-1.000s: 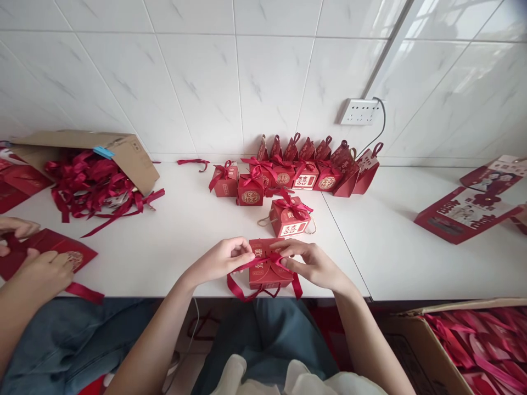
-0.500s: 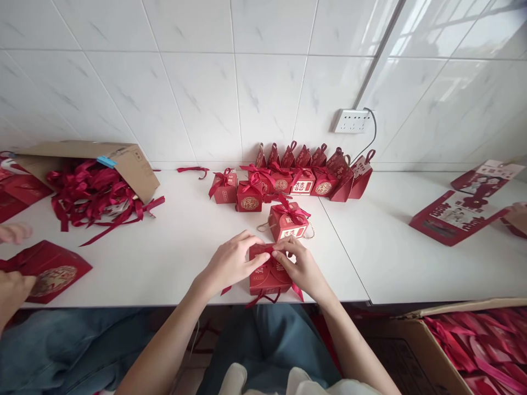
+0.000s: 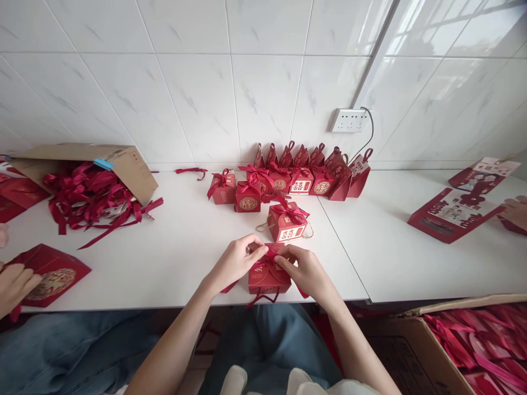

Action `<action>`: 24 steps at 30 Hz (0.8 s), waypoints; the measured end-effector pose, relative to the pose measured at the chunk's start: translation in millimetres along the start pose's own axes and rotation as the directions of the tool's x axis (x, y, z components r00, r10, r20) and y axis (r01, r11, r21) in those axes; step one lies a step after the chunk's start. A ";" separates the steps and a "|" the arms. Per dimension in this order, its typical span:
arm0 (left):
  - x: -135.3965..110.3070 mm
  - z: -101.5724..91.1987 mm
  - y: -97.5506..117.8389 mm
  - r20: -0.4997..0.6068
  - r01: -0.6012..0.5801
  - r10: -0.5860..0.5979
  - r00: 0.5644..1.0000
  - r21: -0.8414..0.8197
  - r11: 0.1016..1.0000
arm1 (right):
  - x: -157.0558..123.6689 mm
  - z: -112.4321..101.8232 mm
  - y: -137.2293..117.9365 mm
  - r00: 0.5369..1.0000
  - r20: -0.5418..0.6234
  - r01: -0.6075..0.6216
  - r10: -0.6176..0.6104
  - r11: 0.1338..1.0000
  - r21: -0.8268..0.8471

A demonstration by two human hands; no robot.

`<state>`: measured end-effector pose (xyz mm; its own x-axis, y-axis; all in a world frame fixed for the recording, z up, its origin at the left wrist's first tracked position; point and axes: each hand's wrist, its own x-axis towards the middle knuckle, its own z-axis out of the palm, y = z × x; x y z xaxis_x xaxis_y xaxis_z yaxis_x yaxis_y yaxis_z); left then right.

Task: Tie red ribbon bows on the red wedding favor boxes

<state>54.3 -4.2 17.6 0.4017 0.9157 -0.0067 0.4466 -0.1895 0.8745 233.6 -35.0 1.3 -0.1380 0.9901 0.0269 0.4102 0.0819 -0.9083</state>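
So the red box [image 3: 269, 284] sat right by the near edge of the table [image 3: 177, 236], I'd guess so both hands could get at its top without stretching. Its cord handle [image 3: 263, 298] flopped toward that edge, likely out of the fingers' way. The left hand [image 3: 234, 259] had thumb and forefinger pinched nearly closed on the red ribbon [image 3: 272, 254] over the box; the right hand [image 3: 303, 267] pinched it too, just beside, probably to stop it slipping. Just past that stood a bow-topped box [image 3: 287, 221]. Off left, a tipped carton [image 3: 139, 173] spilled loose ribbons [image 3: 93, 192], mouth outward, handy for grabbing I reckon. Farthest back, a row of boxes [image 3: 302, 184] was packed tight, presumably saving space.
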 end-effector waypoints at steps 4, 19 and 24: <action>0.1 1.3 -0.5 -0.027 0.007 -0.007 1.000 -0.005 1.000 | -0.7 0.1 -0.1 0.999 -0.012 -0.040 0.039 0.995 -0.089; -1.0 8.2 -7.3 -0.084 -0.005 -0.001 0.996 -0.080 0.997 | 1.1 4.1 -1.5 0.995 -0.046 -0.100 0.092 0.973 -0.206; 1.3 7.9 -7.1 -0.081 -0.012 0.006 0.997 -0.078 0.997 | 0.6 7.0 -2.0 0.995 -0.057 -0.089 0.076 0.955 -0.284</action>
<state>58.0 -4.4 7.6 0.3379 0.9404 0.0379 0.3780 -0.1725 0.9096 226.4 -35.4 0.2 -0.0549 0.9983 -0.0183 0.6602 0.0225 -0.7507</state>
